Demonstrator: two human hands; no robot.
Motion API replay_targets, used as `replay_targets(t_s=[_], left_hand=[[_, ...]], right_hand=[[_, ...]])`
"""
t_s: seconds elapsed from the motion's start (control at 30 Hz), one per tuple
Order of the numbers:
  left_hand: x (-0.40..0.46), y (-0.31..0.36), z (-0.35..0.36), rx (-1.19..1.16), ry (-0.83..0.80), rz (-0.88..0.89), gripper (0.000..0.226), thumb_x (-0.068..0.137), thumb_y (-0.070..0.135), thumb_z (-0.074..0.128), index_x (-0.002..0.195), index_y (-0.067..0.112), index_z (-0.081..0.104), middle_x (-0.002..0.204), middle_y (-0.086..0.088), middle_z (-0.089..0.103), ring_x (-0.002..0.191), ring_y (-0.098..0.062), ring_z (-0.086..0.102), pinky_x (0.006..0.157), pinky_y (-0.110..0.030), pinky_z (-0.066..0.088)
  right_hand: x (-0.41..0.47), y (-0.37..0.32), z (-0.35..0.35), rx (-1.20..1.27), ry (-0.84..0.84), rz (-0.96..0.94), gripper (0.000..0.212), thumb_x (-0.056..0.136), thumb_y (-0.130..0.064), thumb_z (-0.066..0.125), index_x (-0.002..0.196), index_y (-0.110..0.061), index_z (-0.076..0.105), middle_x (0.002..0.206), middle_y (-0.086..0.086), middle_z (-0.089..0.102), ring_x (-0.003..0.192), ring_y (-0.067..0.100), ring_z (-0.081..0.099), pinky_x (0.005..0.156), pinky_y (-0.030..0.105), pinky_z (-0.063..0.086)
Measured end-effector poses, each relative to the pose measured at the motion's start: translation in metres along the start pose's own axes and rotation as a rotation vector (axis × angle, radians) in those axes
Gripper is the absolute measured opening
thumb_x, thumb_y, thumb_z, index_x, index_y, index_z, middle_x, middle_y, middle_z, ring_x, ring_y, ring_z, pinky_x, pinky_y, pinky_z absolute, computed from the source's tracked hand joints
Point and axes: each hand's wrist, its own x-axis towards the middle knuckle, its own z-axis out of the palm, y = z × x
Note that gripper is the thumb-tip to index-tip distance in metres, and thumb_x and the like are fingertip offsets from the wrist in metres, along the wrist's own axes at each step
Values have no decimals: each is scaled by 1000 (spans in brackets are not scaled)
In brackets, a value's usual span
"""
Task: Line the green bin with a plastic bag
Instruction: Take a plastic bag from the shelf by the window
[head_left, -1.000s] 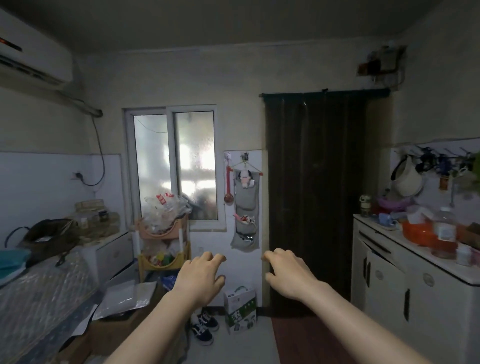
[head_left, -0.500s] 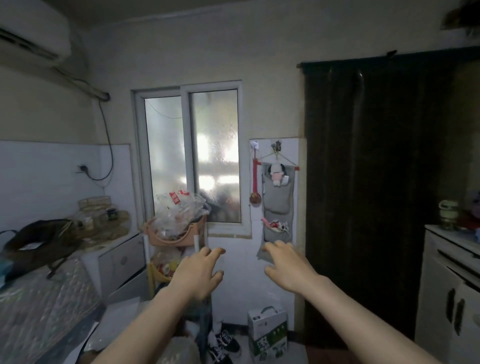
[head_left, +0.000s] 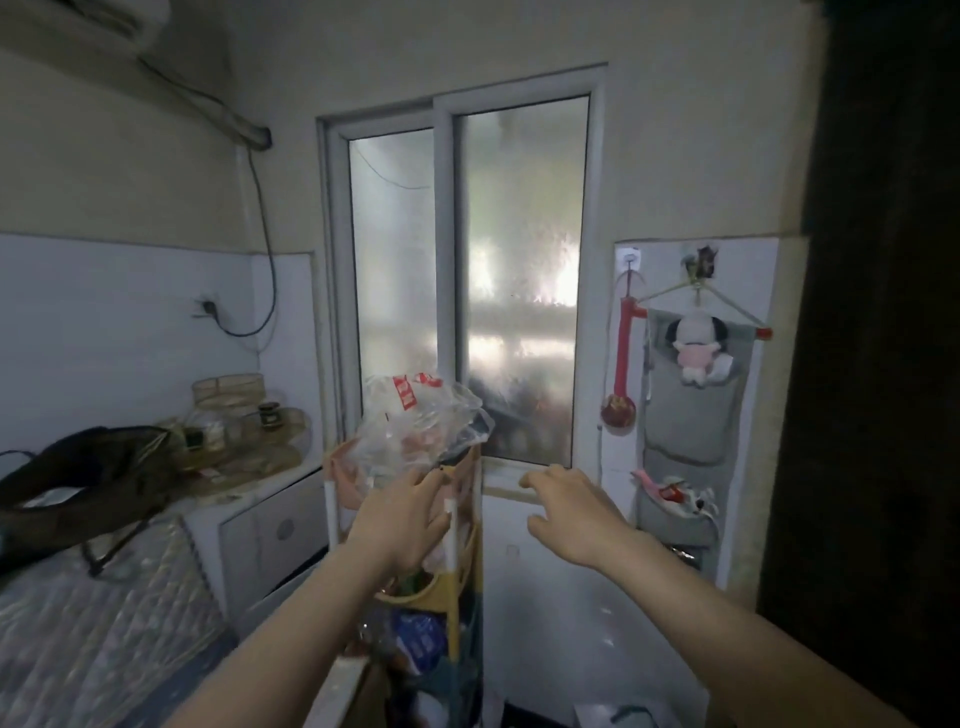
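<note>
- Head view: both bare arms reached forward toward a tiered rack (head_left: 402, 597) standing below a frosted window (head_left: 462, 280).
- Left hand (head_left: 402, 525) was held in front of the rack's top pink basket (head_left: 343, 475), fingers (head_left: 434, 480) spread loosely and up near the crumpled plastic bags (head_left: 421, 426) heaped in that basket. Contact with the bags could not be told; the hand held nothing.
- Right hand (head_left: 569, 512) hovered to the right of the rack, level with the sill (head_left: 511, 480), fingers wide and slightly curled, holding nothing.
- The bags were clear, one with red print, piled above the basket rim and against the lower window pane.
- Lower tiers: a yellow basket (head_left: 434, 597) and below it a blue packet (head_left: 418, 636), blurred.
- The green bin was not seen in this view.
- Right of the window: a grey hanging organiser (head_left: 685, 415) on a hanger, a plush toy (head_left: 693, 345) in its top pocket, a red ladle (head_left: 621, 358) hung just beside it.
- Far right: a dark curtain (head_left: 878, 312).
- Left: a white cabinet (head_left: 270, 525) with jars (head_left: 234, 415) on top, a dark bag (head_left: 78, 478) near them, a quilted mattress (head_left: 93, 623) below.
</note>
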Motion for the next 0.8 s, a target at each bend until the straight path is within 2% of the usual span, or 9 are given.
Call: replay_targets(t_s=[0.17, 0.3, 0.5, 0.67, 0.8], left_hand=[[119, -67, 40, -30, 20, -25, 39, 90, 39, 47, 126, 26, 42, 126, -4, 54, 103, -24, 58, 81, -35, 47], [217, -107, 67, -40, -32, -48, 43, 90, 37, 45, 131, 24, 38, 129, -6, 50, 107, -28, 55, 84, -37, 47], [328, -132, 118, -32, -65, -47, 41, 90, 37, 50, 128, 22, 41, 125, -5, 53, 104, -27, 58, 89, -40, 50], [404, -161, 169, -59, -11, -92, 45, 88, 37, 54, 130, 25, 40, 126, -2, 53, 105, -22, 57, 89, -34, 47], [459, -193, 203, -47, 74, -202, 55, 81, 45, 60, 130, 26, 42, 129, 1, 52, 109, -19, 55, 91, -31, 44]], right_hand=[[128, 30, 42, -18, -10, 22, 39, 89, -20, 49, 128, -17, 44, 128, 11, 49, 119, 31, 44, 97, 43, 43], [220, 57, 63, -11, 28, 30, 35, 88, -20, 48, 124, -17, 46, 122, 10, 52, 112, 29, 46, 94, 41, 44], [337, 105, 95, 9, 25, 23, 36, 86, -17, 50, 122, -12, 48, 116, 12, 54, 108, 29, 50, 91, 37, 46], [439, 143, 131, 35, 60, -75, 33, 85, -18, 52, 118, -14, 51, 110, 9, 57, 100, 26, 53, 81, 30, 43], [523, 162, 158, 112, 36, -200, 21, 88, -21, 54, 108, -13, 55, 106, 9, 60, 95, 25, 55, 77, 30, 43]])
